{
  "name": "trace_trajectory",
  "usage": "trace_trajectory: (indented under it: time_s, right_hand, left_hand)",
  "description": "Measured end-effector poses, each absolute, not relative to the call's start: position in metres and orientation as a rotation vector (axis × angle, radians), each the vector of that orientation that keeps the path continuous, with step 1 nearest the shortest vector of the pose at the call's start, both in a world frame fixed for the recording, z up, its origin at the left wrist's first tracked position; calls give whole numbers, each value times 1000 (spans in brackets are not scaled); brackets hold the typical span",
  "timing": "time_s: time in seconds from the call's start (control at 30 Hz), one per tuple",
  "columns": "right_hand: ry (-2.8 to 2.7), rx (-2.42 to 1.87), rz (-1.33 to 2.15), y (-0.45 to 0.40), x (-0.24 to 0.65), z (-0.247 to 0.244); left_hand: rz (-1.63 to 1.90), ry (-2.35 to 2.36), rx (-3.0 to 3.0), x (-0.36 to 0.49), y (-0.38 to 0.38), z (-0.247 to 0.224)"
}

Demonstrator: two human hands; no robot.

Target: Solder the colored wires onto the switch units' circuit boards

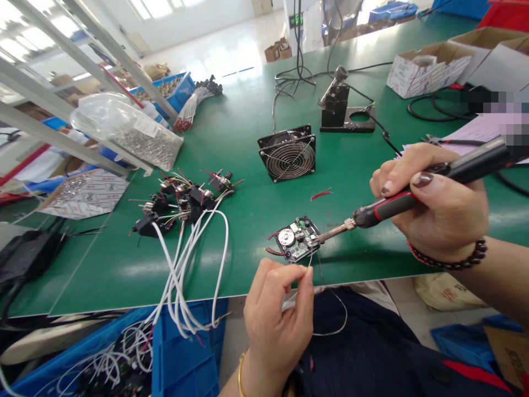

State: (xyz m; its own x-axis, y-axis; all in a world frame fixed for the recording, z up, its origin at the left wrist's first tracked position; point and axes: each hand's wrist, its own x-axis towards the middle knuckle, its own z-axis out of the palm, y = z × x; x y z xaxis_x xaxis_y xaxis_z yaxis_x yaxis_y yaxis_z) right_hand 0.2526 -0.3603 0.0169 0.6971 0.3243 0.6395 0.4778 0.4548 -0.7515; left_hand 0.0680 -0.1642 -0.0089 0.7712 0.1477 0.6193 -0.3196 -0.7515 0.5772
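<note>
L hand (275, 314) closed, thumb + index pinching thin wire (345, 311), which runs toward board. R hand (433, 204) grasping soldering iron (392, 207) pen-style, tip on edge of small PCB (296, 240). PCB flat on green bench mat (231, 132), just beyond L hand, w/ round metal part on top. Short red wires (321, 194) nearby. Switches w/ white leads (182, 209) to L of PCB; black-framed fan (287, 154) + iron stand (341, 107) behind.
</note>
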Motion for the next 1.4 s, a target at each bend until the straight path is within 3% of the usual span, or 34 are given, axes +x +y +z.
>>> trace_trajectory:
  time_s: [0.7,0.87,1.0,1.13,1.23,1.4]
  right_hand:
    - [-790,-1066,-245,-357,260,29]
    - [-749,-1090,-309,-350,256,23]
    - [-984,-1285,-169,-342,247,7]
    - [-1263,-1525,87,-338,244,-9]
    - [-1435,-1583,107,-335,245,-22]
    - [-1518,-1569,86,-330,247,-37]
  left_hand:
    - [867,-115,2253,59,-161,-7]
    - [663,9,2289,39,-149,-9]
    - [403,57,2261,31,-129,-11]
    - [531,71,2213,38,-104,-8]
    - [624,111,2318,57,-90,-8]
    - [415,105,2460,93,-81,-8]
